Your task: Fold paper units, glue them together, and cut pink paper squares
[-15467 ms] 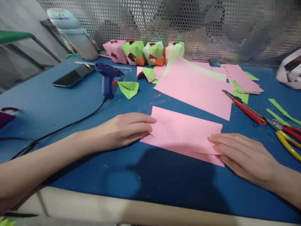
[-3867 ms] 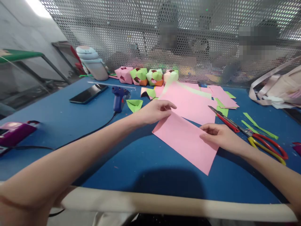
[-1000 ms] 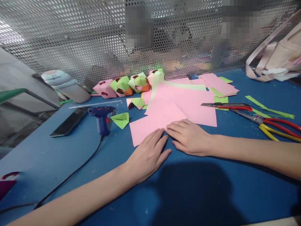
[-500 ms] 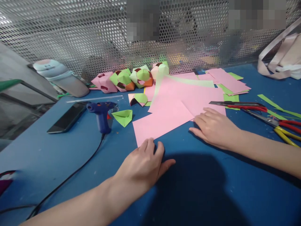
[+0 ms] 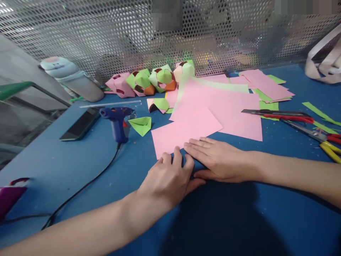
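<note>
A folded pink sheet (image 5: 186, 129) lies at an angle over the lower part of larger pink paper (image 5: 237, 110). My left hand (image 5: 170, 177) rests at its near edge, fingers bent and spread, the fingertips touching the paper. Beside it, my right hand (image 5: 220, 158) lies flat with its fingers stretched out to the left, the tips at the same near edge. Neither hand has anything gripped in it. A green folded paper piece (image 5: 141, 126) sits left of the pink sheet, next to a blue glue gun (image 5: 117, 124).
Folded paper shapes (image 5: 141, 82) line the perforated metal screen (image 5: 119, 35). Left are a phone (image 5: 81, 124), a plush-topped bottle (image 5: 71, 78) and the glue gun's cable (image 5: 90, 192). A cutter (image 5: 277, 113) and scissors (image 5: 317, 135) lie right, near green strips (image 5: 323, 113).
My right hand has moved left along the paper's near edge and now lies close to my left hand. The camera view has shifted slightly.
</note>
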Demonstrator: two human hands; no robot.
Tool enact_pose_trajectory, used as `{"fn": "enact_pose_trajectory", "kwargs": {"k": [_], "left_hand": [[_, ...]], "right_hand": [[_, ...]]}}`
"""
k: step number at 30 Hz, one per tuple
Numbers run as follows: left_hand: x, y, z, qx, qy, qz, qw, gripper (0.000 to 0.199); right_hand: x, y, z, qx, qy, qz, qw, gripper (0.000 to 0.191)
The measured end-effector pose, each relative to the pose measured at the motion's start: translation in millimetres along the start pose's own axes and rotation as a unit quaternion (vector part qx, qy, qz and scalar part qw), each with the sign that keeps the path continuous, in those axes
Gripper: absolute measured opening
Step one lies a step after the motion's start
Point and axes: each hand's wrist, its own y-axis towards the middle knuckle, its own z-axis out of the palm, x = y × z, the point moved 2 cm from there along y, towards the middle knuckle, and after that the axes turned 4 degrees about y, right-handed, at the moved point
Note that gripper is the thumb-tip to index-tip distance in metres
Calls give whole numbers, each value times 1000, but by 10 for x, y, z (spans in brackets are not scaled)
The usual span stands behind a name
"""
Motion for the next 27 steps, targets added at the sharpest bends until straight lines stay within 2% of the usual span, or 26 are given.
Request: {"fn": "enact_pose_trajectory", "kwargs": {"k": [5, 9, 12, 16, 20, 22, 25, 27], "left_hand": [[77, -15, -57, 108, -15, -35, 993, 70], [85, -39, -71, 130, -11, -46, 990, 76], [97, -49, -72, 134, -17, -55, 989, 76], [182, -31, -100, 117, -46, -44, 991, 69], [324, 25, -112, 105, -64, -44, 991, 59], [393, 56, -119, 89, -57, -55, 993, 56], [482, 83, -188, 21, -68, -40, 997, 52], [538, 90, -304, -61, -99, -13, 993, 45]], "right_hand": [[-36, -154, -168, -6, -80, 81, 993, 75], [-42, -208, -344, 8, -155, 161, 975, 67], [-106, -230, -438, 28, -202, 190, 961, 58], [-289, -284, -506, 10, -275, 192, 942, 57], [-454, -329, -512, 0, -281, 192, 940, 52], [-512, -345, -524, -26, -286, 206, 935, 50], [-538, -340, -549, -96, -296, 222, 924, 43], [-449, -265, -512, -130, -286, 186, 931, 36]]}}
